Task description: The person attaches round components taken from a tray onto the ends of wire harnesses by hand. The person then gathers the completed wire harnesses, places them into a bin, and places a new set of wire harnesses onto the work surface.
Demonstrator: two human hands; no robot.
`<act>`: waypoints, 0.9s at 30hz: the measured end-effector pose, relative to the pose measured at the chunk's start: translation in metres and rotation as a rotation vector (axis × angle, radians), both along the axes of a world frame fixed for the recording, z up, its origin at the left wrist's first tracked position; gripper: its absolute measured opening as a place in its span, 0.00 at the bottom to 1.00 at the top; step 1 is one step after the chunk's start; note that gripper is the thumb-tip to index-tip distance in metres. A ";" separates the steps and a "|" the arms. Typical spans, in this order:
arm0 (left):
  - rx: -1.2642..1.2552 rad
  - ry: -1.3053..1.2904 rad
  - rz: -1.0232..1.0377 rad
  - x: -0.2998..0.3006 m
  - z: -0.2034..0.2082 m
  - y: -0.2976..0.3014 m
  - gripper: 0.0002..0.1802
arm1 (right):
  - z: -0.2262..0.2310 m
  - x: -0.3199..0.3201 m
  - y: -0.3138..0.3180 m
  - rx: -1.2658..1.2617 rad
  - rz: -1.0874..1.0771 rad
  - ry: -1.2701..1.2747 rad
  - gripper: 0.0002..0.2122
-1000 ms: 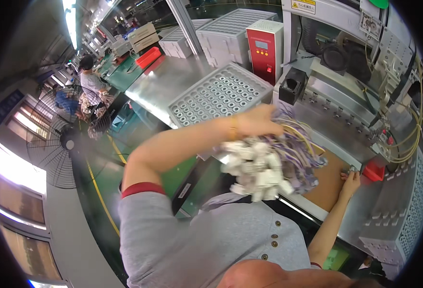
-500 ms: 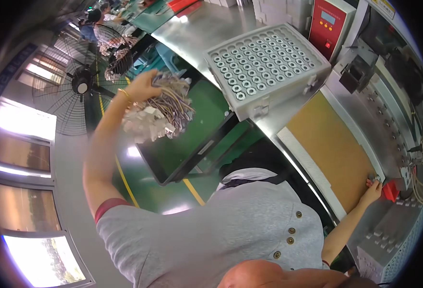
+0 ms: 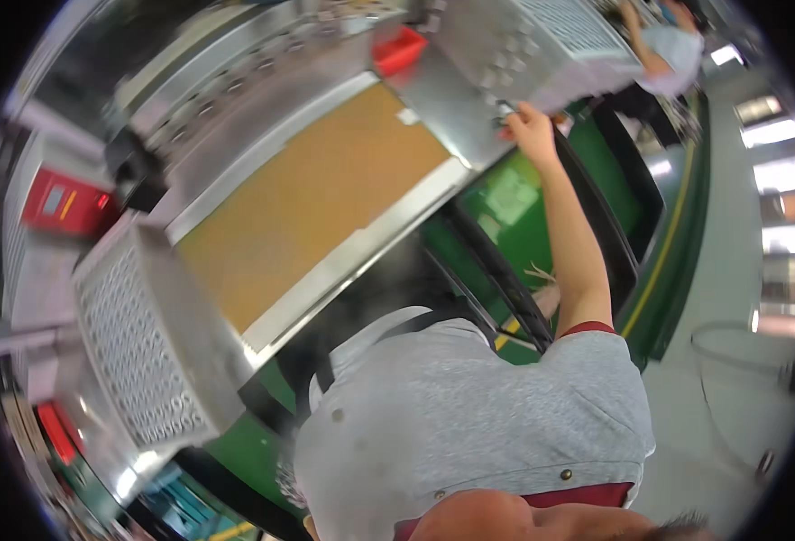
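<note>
My right hand (image 3: 534, 135) reaches out past the right end of a tan work mat (image 3: 316, 194), over the edge of the metal bench. Its fingers are closed round something small with a metallic glint and a touch of red; blur hides what kind it is. Right beside the hand is the bare metal bench top (image 3: 442, 99). My left hand is out of sight, with its arm hidden behind my grey shirt. A bit of a pale bundle (image 3: 289, 476) shows past the shirt's left side.
A grey crate of metal rings (image 3: 149, 352) stands at the bench's left end, near a red control box (image 3: 68, 203). A red bin (image 3: 399, 51) sits at the back. Black-framed green-bottomed carts (image 3: 587, 207) stand right. Another person (image 3: 672, 59) works at far right.
The view has swung round to the right. My right hand has moved from the mat's end to beyond the bench edge. My left hand, which held up a bundle of wires, has left the picture.
</note>
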State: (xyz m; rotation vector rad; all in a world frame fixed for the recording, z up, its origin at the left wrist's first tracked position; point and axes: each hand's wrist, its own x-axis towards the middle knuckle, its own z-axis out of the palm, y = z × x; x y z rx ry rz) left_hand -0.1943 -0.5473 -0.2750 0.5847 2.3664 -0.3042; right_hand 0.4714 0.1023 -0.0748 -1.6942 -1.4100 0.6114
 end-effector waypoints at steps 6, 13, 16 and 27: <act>-0.076 -0.184 -0.506 0.024 0.042 0.176 0.34 | -0.019 0.205 -0.164 -0.246 -0.753 -0.214 0.09; -0.218 -0.189 -1.010 0.085 0.131 0.334 0.26 | -0.170 0.243 -0.311 -0.670 -1.151 -0.300 0.27; -0.257 -0.138 -1.145 0.119 0.172 0.374 0.23 | -0.234 0.226 -0.324 -0.775 -1.390 0.045 0.37; 0.385 -0.180 -1.275 0.267 0.300 0.456 0.13 | -0.238 0.196 -0.263 -0.163 -1.443 0.536 0.21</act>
